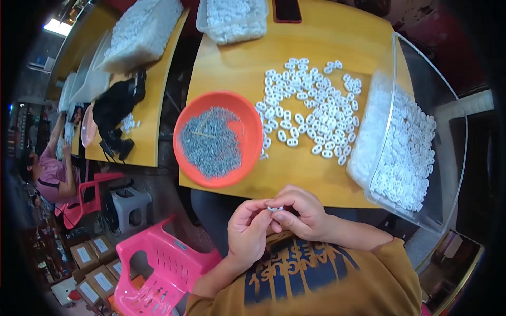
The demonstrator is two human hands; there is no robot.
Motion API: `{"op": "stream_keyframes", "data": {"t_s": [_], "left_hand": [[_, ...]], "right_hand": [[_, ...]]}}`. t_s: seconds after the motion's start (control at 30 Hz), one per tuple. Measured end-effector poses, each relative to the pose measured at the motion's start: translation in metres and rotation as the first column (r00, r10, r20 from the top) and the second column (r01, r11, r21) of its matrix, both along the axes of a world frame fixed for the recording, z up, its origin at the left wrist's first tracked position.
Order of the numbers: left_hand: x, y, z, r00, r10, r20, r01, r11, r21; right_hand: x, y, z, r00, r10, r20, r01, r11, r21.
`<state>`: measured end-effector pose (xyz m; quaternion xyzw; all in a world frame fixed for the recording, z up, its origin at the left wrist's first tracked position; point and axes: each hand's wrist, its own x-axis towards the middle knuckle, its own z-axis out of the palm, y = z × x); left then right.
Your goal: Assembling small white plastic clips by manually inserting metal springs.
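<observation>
Just off the table's near edge, my left hand (247, 231) and my right hand (301, 213) meet with fingertips pinched together. Between them is a small white plastic piece (275, 208), partly hidden by the fingers. Whether a metal part is held with it cannot be made out. Ahead on the table lie many loose white oval pieces (329, 121), each with two holes. To their left sits a round orange-red bowl (182, 158) holding a heap of thin silvery metal pieces (211, 147), probably screws or pins, with a yellowish stick-like item on top.
A big clear plastic bin (392, 121) of white pieces tilts over the table's right side. Another filled tub (234, 37) and a dark phone (287, 10) are at the back. Left are a pink chair (158, 253), a grey stool (129, 205) and a seated person (55, 176) at another table.
</observation>
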<state>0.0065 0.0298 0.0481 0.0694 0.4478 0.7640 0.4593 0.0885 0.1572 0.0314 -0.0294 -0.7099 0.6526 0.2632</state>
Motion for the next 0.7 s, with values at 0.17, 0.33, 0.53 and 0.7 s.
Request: {"op": "stream_keyframes", "data": {"t_s": [0.17, 0.33, 0.53, 0.7], "left_hand": [[-0.031, 0.025, 0.019, 0.989, -0.065, -0.133, 0.034, 0.974, -0.225], [-0.102, 0.078, 0.042, 0.900, -0.099, -0.424, 0.004, 0.976, -0.219], [-0.222, 0.212, 0.057, 0.779, -0.052, -0.625, 0.029, 0.998, -0.046], [-0.255, 0.288, 0.062, 0.698, 0.002, -0.716, 0.082, 0.993, 0.082]], "right_hand": [[-0.015, 0.018, 0.007, 0.998, -0.062, 0.010, 0.061, 0.996, 0.071], [-0.025, 0.035, 0.000, 0.989, -0.135, 0.065, 0.130, 0.989, 0.068], [-0.031, 0.038, -0.026, 0.994, 0.010, -0.108, 0.037, 0.908, 0.418], [-0.042, 0.039, -0.031, 0.993, -0.013, -0.113, 0.058, 0.913, 0.405]]}}
